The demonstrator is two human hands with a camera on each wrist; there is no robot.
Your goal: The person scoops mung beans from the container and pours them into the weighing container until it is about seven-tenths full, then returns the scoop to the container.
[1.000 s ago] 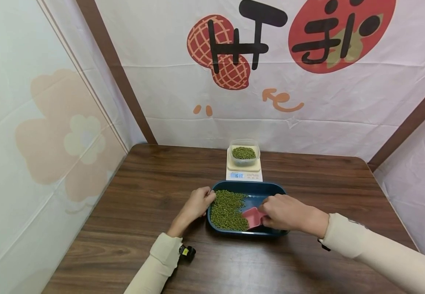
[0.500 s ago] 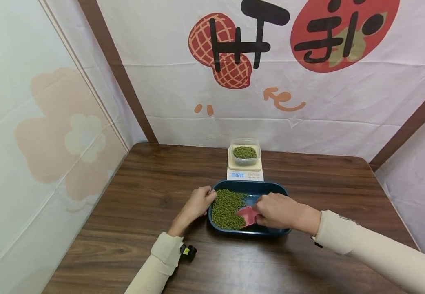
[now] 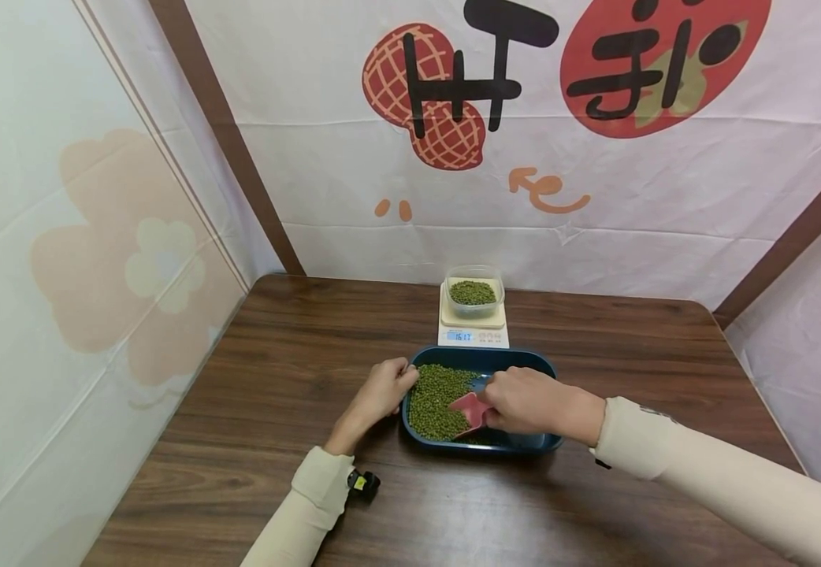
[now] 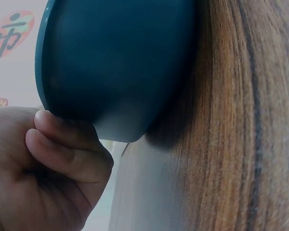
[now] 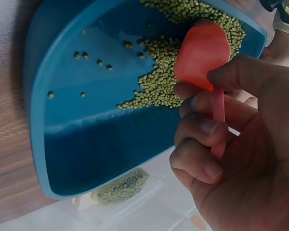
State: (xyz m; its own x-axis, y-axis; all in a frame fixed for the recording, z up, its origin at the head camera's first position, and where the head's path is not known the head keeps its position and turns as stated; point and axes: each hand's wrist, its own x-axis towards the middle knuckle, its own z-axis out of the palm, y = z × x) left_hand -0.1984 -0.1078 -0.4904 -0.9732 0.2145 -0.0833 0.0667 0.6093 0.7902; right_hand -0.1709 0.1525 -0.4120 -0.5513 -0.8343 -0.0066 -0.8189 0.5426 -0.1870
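My right hand [image 3: 524, 400] grips the handle of a pink scoop [image 5: 202, 55] inside a dark blue tray [image 3: 517, 358]. The scoop's front edge is pushed into the green beans [image 3: 439, 402], which are heaped over the tray's left part; a few loose ones lie on its bare floor in the right wrist view. At the tray's left end, my left hand [image 3: 384, 391] holds the rim, with its curled fingers [image 4: 62, 154] against the outer wall in the left wrist view. Whether any beans lie in the scoop's bowl is hard to tell.
Behind the tray stands a white kitchen scale [image 3: 451, 338] with a lit display. A clear plastic container [image 3: 474, 310] with more green beans sits on it. The brown wooden table [image 3: 297, 339] meets a printed cloth [image 3: 354, 260] at the back.
My right hand has moved left with the scoop, pushing it farther into the beans. My left hand stays on the tray's rim. The scale and container have not moved.
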